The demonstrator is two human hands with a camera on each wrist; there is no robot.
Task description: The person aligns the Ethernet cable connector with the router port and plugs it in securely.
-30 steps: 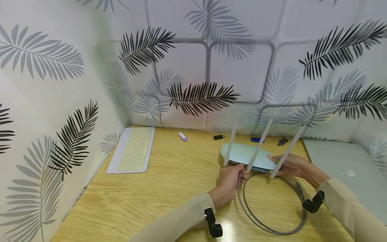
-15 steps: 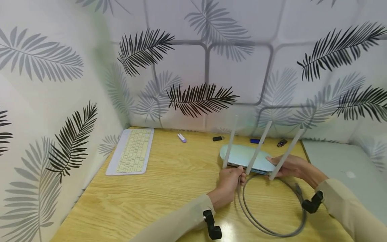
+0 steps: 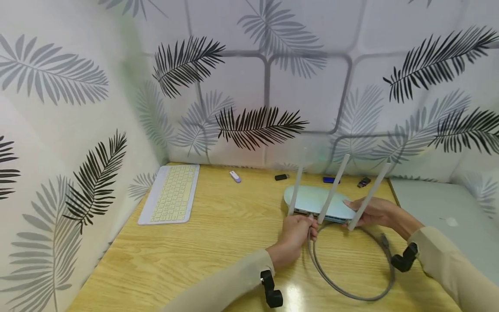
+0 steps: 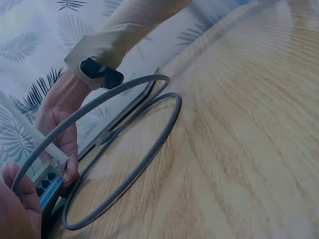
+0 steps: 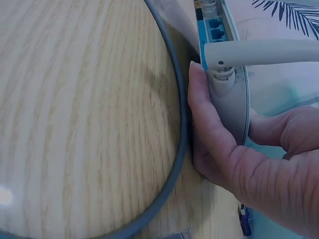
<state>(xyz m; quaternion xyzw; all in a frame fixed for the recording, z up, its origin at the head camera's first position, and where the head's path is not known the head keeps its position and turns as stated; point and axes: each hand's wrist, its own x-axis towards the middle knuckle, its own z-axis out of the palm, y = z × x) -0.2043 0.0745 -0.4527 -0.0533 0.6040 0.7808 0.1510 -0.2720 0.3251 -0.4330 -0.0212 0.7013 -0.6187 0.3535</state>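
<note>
A pale white-green router (image 3: 319, 200) with three upright white antennas stands at the right of the table, its port side facing me. My right hand (image 3: 376, 212) grips the router's right end, thumb on top and fingers below, as the right wrist view shows. At the ports, my left hand (image 3: 296, 234) pinches the grey network cable (image 3: 352, 297) near its plug; the plug's tip meets the port row, and the frames do not show how deep it sits. The cable loops over the table, its other plug (image 3: 385, 241) lying loose near the right wrist. Blue ports (image 5: 215, 31) show in the right wrist view.
A white keyboard (image 3: 173, 195) lies at the left. Along the back edge are a purple-white USB stick (image 3: 235, 176), a black one (image 3: 281, 177), a blue one (image 3: 330, 180) and a dark one (image 3: 364, 182). A grey laptop (image 3: 444, 221) lies at the right.
My left hand has edged slightly down from the port row, and the plug now shows above its fingers. The cable loop has shifted a little. My right hand keeps its grip on the router.
</note>
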